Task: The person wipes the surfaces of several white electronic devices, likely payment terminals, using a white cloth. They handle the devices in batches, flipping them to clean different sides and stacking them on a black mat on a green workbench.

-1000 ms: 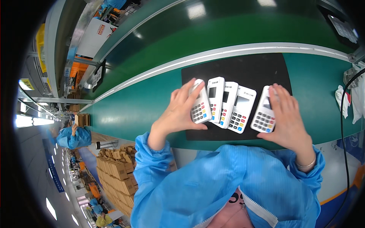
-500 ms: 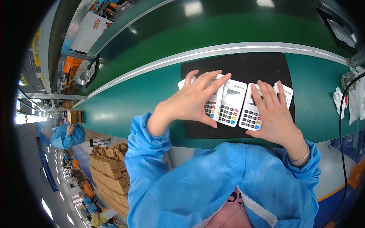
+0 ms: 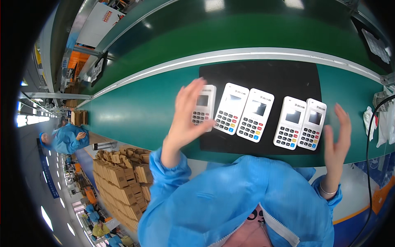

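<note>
Several white handheld card terminals with small screens and dark keypads lie face up on a black mat (image 3: 284, 76). My left hand (image 3: 183, 115) is at the leftmost terminal (image 3: 209, 94), fingers stretched and thumb across its lower keys, hiding its left part; whether it touches is unclear. To the right, a second terminal (image 3: 231, 107) and a third terminal (image 3: 256, 116) lie side by side. Past a gap, two more, a fourth terminal (image 3: 290, 122) and a fifth terminal (image 3: 312, 124), lie together at the mat's right edge. My right hand (image 3: 338, 142), slightly blurred, is apart from them, fingers spread and holding nothing.
A green workbench (image 3: 135, 119) bears the mat, with a pale metal rail (image 3: 263, 53) behind. White bags (image 3: 382, 119) and a black cable (image 3: 367, 152) are at the right. Stacked cardboard boxes (image 3: 119, 185) stand at lower left; a co-worker (image 3: 68, 138) in blue is farther left.
Both hands have come off the middle terminals: my left hand moved left, my right hand moved right and nearer me. The terminals now lie in separated groups, the right pair shifted nearer me.
</note>
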Demonstrator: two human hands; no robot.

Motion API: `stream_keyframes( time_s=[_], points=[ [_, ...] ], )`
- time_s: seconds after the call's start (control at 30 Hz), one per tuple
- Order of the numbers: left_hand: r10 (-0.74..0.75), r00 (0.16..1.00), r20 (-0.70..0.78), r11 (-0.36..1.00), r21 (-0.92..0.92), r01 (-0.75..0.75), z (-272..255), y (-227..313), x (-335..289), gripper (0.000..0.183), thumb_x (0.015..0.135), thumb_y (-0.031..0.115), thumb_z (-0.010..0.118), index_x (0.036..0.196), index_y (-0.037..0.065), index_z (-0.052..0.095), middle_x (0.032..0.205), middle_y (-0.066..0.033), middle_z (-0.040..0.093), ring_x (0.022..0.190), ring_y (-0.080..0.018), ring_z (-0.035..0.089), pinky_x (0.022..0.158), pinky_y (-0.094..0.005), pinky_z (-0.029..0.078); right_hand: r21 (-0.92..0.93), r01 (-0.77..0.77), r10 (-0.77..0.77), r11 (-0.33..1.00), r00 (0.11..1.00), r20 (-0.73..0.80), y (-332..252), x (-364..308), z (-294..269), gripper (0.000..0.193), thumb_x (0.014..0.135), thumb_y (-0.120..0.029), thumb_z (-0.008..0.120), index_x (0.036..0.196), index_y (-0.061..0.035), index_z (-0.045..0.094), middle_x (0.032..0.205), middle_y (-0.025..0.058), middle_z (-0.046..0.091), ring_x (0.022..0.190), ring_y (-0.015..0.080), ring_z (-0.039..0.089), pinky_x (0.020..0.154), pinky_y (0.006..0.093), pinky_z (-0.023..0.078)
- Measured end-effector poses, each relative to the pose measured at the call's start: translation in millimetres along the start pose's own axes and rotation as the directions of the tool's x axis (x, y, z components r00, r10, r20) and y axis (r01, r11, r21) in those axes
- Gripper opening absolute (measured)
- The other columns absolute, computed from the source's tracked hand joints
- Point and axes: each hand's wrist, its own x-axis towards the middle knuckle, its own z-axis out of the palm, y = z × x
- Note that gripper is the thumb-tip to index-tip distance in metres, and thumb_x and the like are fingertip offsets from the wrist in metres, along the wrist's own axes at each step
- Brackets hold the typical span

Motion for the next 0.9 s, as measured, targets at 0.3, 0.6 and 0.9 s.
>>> stream_keyframes(
  time_s=[0.3, 0.6, 0.9],
  points=[
    [-0.522, 0.820, -0.236, 0.664, -0.716, 0.217, 59.1, -5.5, -54.8, 0.046, 0.109, 0.016, 0.046, 0.150, -0.004, 0.041, 0.125, -0.0147, 0.068, 0.106, -0.0137, 0.064, 0.096, -0.0283, 0.050, 0.061, -0.036, 0.034, 0.998, 0.998, 0.043, -1.4, -36.5, 25.8, 0.035, 0.100, -0.001, 0.053, 0.132, 0.0035, 0.065, 0.138, 0.0189, 0.059, 0.124, 0.0304, 0.059, 0.104, 0.0377, 0.046],
    [-0.501, 0.829, -0.248, 0.680, -0.705, 0.199, 61.0, -1.5, -52.5, 0.048, 0.112, 0.033, 0.037, 0.140, -0.004, 0.051, 0.116, -0.0160, 0.071, 0.095, -0.0143, 0.065, 0.086, -0.0287, 0.051, 0.155, -0.053, 0.045, 0.987, 0.997, 0.059, 9.6, -34.6, 26.8, 0.038, 0.097, 0.002, 0.049, 0.132, 0.0024, 0.065, 0.134, 0.0174, 0.060, 0.121, 0.0284, 0.059, 0.101, 0.0344, 0.047],
    [-0.400, 0.821, -0.407, 0.851, -0.498, 0.167, 56.5, 2.9, -58.1, 0.025, 0.103, 0.015, 0.057, 0.122, 0.000, 0.062, 0.105, -0.0090, 0.065, 0.097, -0.0159, 0.059, 0.087, -0.0289, 0.047, -0.292, -0.025, 0.024, 0.956, 1.000, -0.008, 18.4, -46.6, 13.7, 0.036, 0.091, 0.007, 0.058, 0.124, -0.0009, 0.070, 0.096, 0.0105, 0.063, 0.086, 0.0237, 0.060, 0.076, 0.0354, 0.048]
  ],
)
